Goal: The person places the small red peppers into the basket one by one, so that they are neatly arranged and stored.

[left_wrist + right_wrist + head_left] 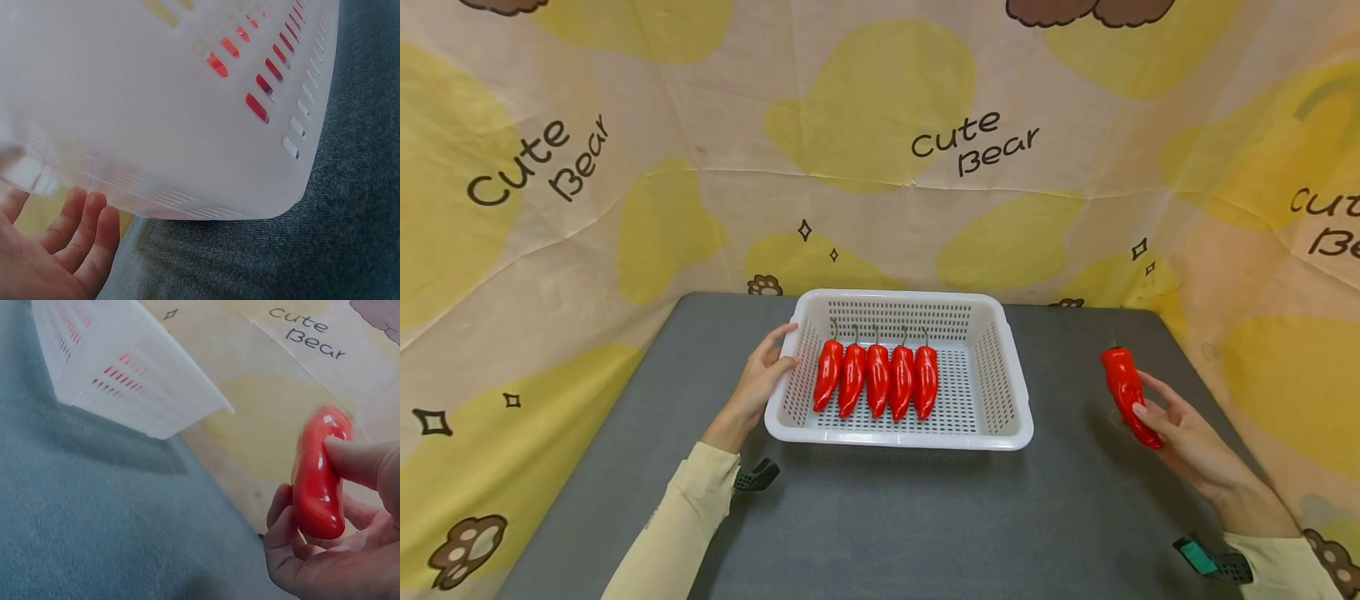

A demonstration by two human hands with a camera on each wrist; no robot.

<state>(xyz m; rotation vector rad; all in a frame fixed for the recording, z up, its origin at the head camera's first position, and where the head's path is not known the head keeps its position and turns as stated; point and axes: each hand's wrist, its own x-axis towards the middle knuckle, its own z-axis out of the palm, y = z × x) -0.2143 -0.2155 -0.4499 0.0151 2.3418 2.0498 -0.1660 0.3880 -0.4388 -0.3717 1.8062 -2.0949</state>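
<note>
A white plastic basket (898, 442) with slotted walls stands on the table. Several glossy red peppers (877, 379) lie inside it in a row, stems toward the far wall. My left hand (758, 383) holds the basket's left rim, thumb over the edge; in the left wrist view its fingers (100, 234) are beside the outer wall. Out to the right of the basket, my right hand (1180, 433) pinches another red pepper (1123, 387) between thumb and fingers, its stem end pointing up and away. The right wrist view shows this pepper (320, 481) above the table.
The dark grey table (895, 517) reaches back to a patterned cloth (872, 108) that hangs behind and at both sides. Inside the basket, the peppers fill the left and middle part, with bare slotted floor (958, 387) on the right.
</note>
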